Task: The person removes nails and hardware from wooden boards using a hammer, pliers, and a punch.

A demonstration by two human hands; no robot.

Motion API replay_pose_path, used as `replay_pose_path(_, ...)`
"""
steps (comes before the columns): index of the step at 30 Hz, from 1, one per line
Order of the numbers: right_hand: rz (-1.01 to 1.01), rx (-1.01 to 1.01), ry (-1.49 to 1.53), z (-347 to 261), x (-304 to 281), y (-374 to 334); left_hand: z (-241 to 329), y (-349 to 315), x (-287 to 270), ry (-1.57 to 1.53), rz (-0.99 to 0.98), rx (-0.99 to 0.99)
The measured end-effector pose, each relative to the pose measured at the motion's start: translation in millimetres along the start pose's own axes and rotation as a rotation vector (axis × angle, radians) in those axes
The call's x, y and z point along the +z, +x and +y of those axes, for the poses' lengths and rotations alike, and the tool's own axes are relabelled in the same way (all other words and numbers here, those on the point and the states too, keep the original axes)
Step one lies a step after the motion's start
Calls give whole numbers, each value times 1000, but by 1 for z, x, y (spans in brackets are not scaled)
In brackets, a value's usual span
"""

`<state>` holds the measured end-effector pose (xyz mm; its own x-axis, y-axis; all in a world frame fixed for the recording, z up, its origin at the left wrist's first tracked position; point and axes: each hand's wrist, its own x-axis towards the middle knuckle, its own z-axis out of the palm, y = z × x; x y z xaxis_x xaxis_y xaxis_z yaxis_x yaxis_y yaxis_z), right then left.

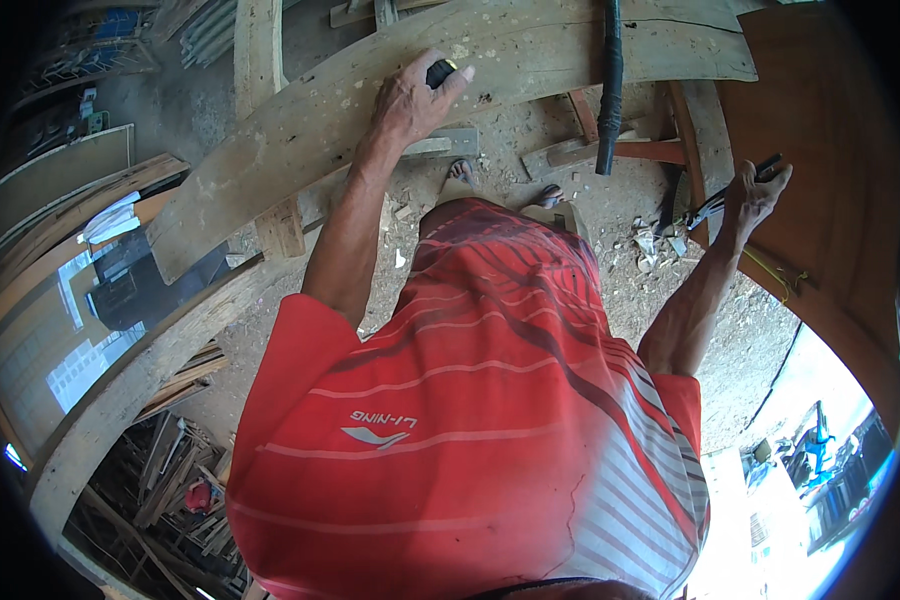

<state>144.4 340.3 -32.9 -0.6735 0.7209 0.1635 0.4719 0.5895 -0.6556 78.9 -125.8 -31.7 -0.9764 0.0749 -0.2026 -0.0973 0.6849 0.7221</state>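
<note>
My left hand (410, 105) rests on a long weathered wooden plank (300, 125), its fingers wrapped round a small rounded black object with a yellow edge (440, 73). It looks like a tape measure, but much of it is covered by the hand. Off to the right, my right hand (755, 200) is closed round a dark slim tool (767, 164). One black end sticks out past the fingers, and a dark part shows on the wrist side; its kind is unclear. A brown wooden panel (820, 130) stands just beyond this hand.
A black-wrapped bar (610, 100) crosses the plank. Wooden beams (130, 390) form a frame at left, beside a glossy reflecting surface (45, 330). Scrap wood (175, 480) lies lower left. Debris (655, 245) litters the ground near my feet. A yellow cord (778, 272) hangs by the panel.
</note>
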Motion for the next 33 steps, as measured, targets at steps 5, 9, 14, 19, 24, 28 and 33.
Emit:
replay_pose_path(5,25,215,664,-52,-20,-40,-35,3,-26,382,190,253)
replay_pose_path(9,-250,262,1292,-112,-10,-93,-52,9,-39,337,233,402)
replay_pose_path(14,-491,116,1355,-198,39,-146,16,18,-49,-14,-255,419)
replay_pose_path(19,-559,-118,1467,-255,55,-177,45,37,-30,-251,-405,708)
replay_pose_path(24,-442,-300,898,-256,69,-189,47,51,-39,-172,-612,588)
replay_pose_path(28,-326,-358,942,-260,68,-213,42,56,-39,-280,-596,546)
replay_pose_path(33,-361,-212,712,-267,63,-227,27,67,-27,-199,-570,738)
